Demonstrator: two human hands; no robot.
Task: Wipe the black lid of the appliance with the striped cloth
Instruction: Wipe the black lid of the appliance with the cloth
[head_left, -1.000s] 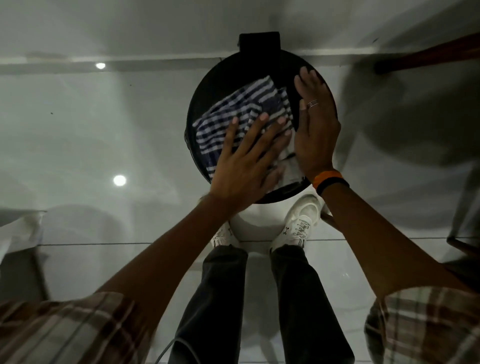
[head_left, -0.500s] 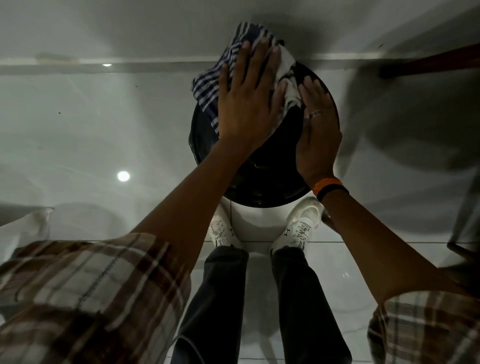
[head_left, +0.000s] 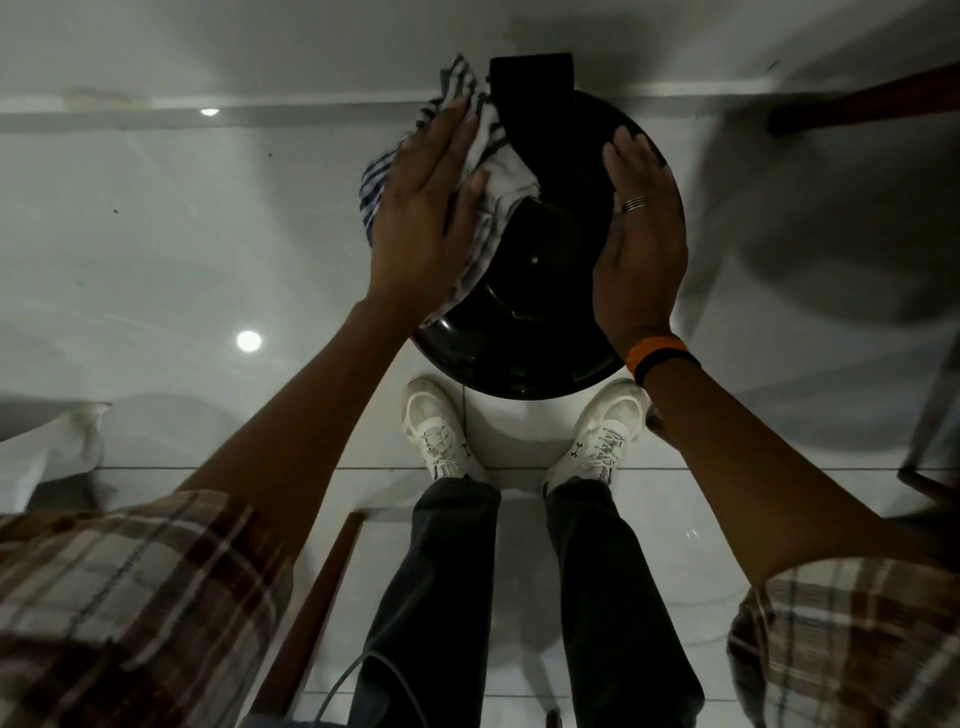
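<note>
The round black lid (head_left: 540, 291) of a white-bodied appliance lies straight below me, with a black hinge block (head_left: 532, 98) at its far edge. The blue-and-white striped cloth (head_left: 493, 171) is bunched on the lid's far left rim. My left hand (head_left: 423, 218) lies flat on the cloth, thumb hooked into its folds, pressing it against the lid. My right hand (head_left: 641, 234), with a ring and an orange wristband, rests flat on the lid's right side, fingers together, holding nothing.
My two white shoes (head_left: 441, 436) stand on the glossy white tile floor on either side of the appliance's base. A brown wooden bar (head_left: 857, 104) crosses the far right. A wooden strip (head_left: 317, 587) and a thin cable run beside my left leg.
My left hand has slid the cloth from the lid's far middle over to its far left rim, uncovering the hinge block. One second ago the cloth lay on the lid's centre. My right hand stayed put.
</note>
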